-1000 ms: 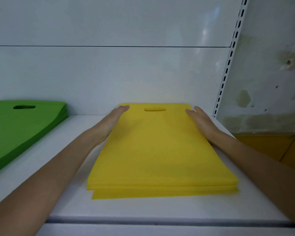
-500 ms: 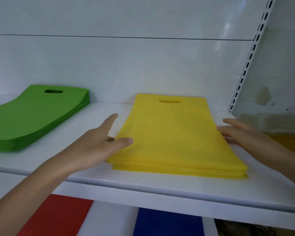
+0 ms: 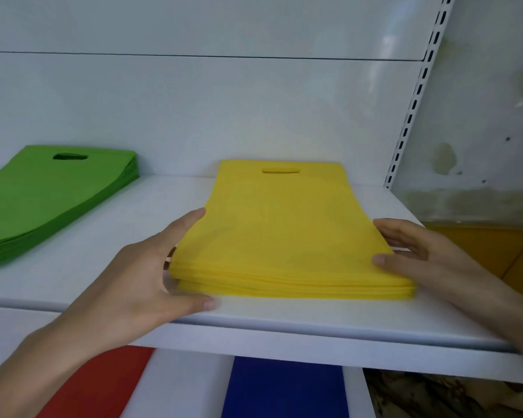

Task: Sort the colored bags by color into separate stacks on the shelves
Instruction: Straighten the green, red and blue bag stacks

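Both hands have slid back to the near corners of the yellow bag stack (image 3: 284, 230), lying on the white upper shelf (image 3: 284, 316). Left hand (image 3: 139, 285) and right hand (image 3: 429, 260) press its sides with straight, open fingers, right thumb on top; green bag stack (image 3: 43, 200) lies well left.

1. This looked like a shop or its stockroom, for the white metal shelf (image 3: 284, 330) was the display kind used in stores.
2. A slotted upright (image 3: 417, 95) ran up the right side, next to smooth white back panels (image 3: 194, 110).
3. Identical flat bags with cut-out handles lay in one-colour piles like stock: a yellow stack (image 3: 284, 230) and a green stack (image 3: 43, 194) on that shelf, a red stack (image 3: 103, 384) and a blue stack (image 3: 284, 390) on the lower shelf (image 3: 187, 384).
4. A stained, patchy wall (image 3: 480, 146) stood to the right.
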The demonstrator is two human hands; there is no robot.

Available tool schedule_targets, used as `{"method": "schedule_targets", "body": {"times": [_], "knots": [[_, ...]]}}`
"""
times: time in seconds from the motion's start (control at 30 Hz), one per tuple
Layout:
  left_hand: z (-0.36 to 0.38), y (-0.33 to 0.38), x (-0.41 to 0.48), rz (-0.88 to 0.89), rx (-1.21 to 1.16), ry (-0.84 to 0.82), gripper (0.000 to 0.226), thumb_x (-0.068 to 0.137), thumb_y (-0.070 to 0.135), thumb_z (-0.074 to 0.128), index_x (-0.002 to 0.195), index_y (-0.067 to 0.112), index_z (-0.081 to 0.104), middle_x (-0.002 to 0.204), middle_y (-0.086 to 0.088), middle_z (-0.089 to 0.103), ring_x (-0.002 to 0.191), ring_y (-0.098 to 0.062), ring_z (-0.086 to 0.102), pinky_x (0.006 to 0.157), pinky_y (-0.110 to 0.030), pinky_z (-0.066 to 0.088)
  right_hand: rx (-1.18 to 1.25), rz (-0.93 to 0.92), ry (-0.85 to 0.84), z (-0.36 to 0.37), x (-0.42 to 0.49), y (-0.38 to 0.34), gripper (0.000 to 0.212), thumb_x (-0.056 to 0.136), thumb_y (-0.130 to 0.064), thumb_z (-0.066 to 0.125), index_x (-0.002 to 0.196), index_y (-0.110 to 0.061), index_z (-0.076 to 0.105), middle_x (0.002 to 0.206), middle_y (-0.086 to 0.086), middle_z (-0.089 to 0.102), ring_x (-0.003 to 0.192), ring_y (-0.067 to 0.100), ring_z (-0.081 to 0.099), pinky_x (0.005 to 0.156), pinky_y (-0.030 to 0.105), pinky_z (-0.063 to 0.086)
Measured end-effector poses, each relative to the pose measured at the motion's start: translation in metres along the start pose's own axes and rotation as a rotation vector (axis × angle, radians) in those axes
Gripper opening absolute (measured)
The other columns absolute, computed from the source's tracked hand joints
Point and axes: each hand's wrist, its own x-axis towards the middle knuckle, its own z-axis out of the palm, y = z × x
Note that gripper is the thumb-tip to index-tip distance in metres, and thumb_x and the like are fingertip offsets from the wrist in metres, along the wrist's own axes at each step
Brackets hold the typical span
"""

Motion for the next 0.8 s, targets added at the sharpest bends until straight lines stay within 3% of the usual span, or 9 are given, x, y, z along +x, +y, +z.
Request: {"method": "schedule_targets", "body": {"times": [0.1,0.2,0.3,0.37,0.47,0.57,0.67,0.73,0.8], "knots": [[0.0,0.001,-0.002,-0.013,-0.011,0.006,0.092,0.034,0.073,0.072,0.107,0.083,0.018,0.092,0.059,0.044,0.092,0.027,0.047,0.071,0.006,0.034,-0.052,-0.006,0.009,0.001,0.001,0.005,0.104,0.021,-0.086,0.067,0.115,-0.046,0.054,0.119,-0.023,0.057,0.109,-0.005,0.054,0.091,0.025,0.045],[-0.001,0.0,-0.003,-0.018,-0.004,0.029,0.089,0.035,0.071,0.077,0.11,0.073,0.03,0.087,0.049,0.048,0.088,0.029,0.048,0.072,0.008,0.033,-0.074,-0.018,0.003,0.002,0.0,0.003,0.105,0.022,-0.087,0.065,0.117,-0.047,0.052,0.123,-0.023,0.054,0.111,-0.004,0.053,0.092,0.026,0.045],[-0.001,-0.001,-0.003,-0.015,0.046,0.055,0.089,0.047,0.045,0.083,0.113,0.065,0.026,0.096,0.042,0.045,0.082,0.021,0.053,0.072,0.008,0.033,-0.122,-0.014,-0.054,-0.001,-0.002,0.003,0.11,0.025,-0.086,0.068,0.126,-0.048,0.045,0.128,-0.024,0.051,0.117,-0.003,0.049,0.098,0.029,0.043],[-0.003,-0.001,-0.003,-0.014,0.087,0.052,0.089,0.053,0.038,0.085,0.112,0.067,0.026,0.097,0.041,0.045,0.085,0.018,0.051,0.074,0.004,0.035,-0.148,0.003,-0.113,-0.006,-0.005,0.002,0.112,0.023,-0.081,0.073,0.126,-0.053,0.042,0.125,-0.027,0.05,0.116,-0.008,0.048,0.095,0.022,0.043],[-0.006,-0.002,-0.005,-0.015,0.111,0.015,0.087,0.043,0.067,0.077,0.112,0.076,0.025,0.099,0.042,0.047,0.092,0.02,0.052,0.078,0.0,0.037,-0.213,0.021,-0.12,-0.01,-0.011,-0.001,0.104,0.015,-0.08,0.074,0.112,-0.061,0.043,0.113,-0.03,0.053,0.106,-0.011,0.051,0.082,0.017,0.044],[-0.005,-0.002,-0.008,-0.037,0.103,0.006,0.086,0.029,0.098,0.04,0.11,0.081,0.017,0.091,0.051,0.049,0.089,0.028,0.047,0.073,0.002,0.035,-0.304,0.017,-0.105,-0.008,-0.014,-0.004,0.083,0.032,-0.07,0.075,0.107,-0.062,0.04,0.109,-0.029,0.051,0.099,-0.013,0.049,0.072,0.012,0.043],[0.001,-0.003,-0.01,-0.037,0.063,0.063,0.072,0.047,0.092,0.043,0.114,0.074,0.023,0.103,0.05,0.05,0.092,0.024,0.048,0.075,-0.002,0.035,-0.321,0.026,-0.101,-0.008,-0.014,-0.007,0.077,0.035,-0.062,0.073,0.105,-0.063,0.041,0.108,-0.03,0.049,0.096,-0.014,0.048,0.067,0.01,0.042],[0.007,0.0,-0.014,-0.083,0.003,0.074,0.082,0.05,0.085,0.051,0.124,0.062,0.024,0.12,0.039,0.047,0.109,0.016,0.046,0.081,-0.004,0.034,-0.32,0.009,-0.094,-0.006,-0.016,-0.009,0.077,0.037,-0.066,0.072,0.106,-0.064,0.037,0.106,-0.035,0.048,0.098,-0.013,0.048,0.07,0.01,0.041],[0.015,0.006,-0.021,-0.066,-0.009,0.03,0.094,0.043,0.093,0.046,0.126,0.062,0.017,0.121,0.048,0.029,0.113,0.027,0.033,0.084,0.006,0.027,-0.251,0.016,-0.096,-0.001,-0.021,-0.009,0.079,0.042,-0.06,0.071,0.11,-0.064,0.032,0.103,-0.041,0.05,0.096,-0.015,0.05,0.075,0.009,0.042]]}}
